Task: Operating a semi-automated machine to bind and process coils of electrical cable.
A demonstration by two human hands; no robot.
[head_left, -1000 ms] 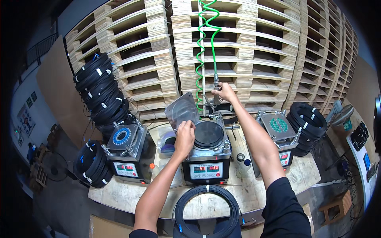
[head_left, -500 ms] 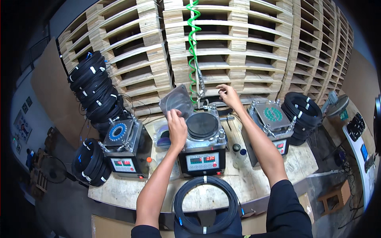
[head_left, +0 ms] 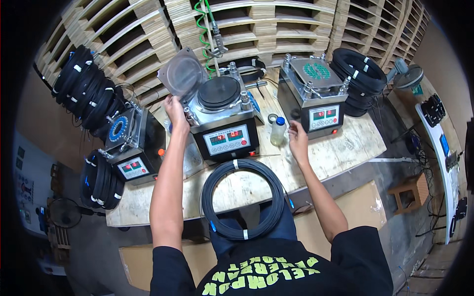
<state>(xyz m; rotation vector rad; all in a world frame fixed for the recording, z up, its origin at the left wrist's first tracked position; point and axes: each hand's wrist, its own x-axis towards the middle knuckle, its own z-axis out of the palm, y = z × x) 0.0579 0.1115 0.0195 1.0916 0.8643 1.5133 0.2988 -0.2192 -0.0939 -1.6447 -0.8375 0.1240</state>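
Observation:
My left hand (head_left: 175,111) is by the lower-left edge of a translucent square plate with a round middle (head_left: 181,71). Its fingers are bent together; what they hold, if anything, is hidden. The plate leans upright behind the left side of the middle machine (head_left: 224,135), whose top carries a dark round disc (head_left: 219,92). To the right of that machine, my right hand (head_left: 297,137) reaches toward a blue-capped bottle (head_left: 278,132), fingers loosely bent and apart, with nothing seen in them. A coil of black cable (head_left: 210,182) with blue ends rests across my lap at the table's front edge.
Similar machines stand left (head_left: 131,163) and right (head_left: 323,116), topped by rings of blue and green connectors. Black cable coils (head_left: 84,89) are stacked far left, others (head_left: 363,74) far right. A green spiral air hose (head_left: 201,37) hangs before the pallets (head_left: 256,29).
My right hand has come down from near the hanging air nozzle to beside the bottle. My left hand has dropped lower along the plate. The view has tilted; the middle machine's display has changed.

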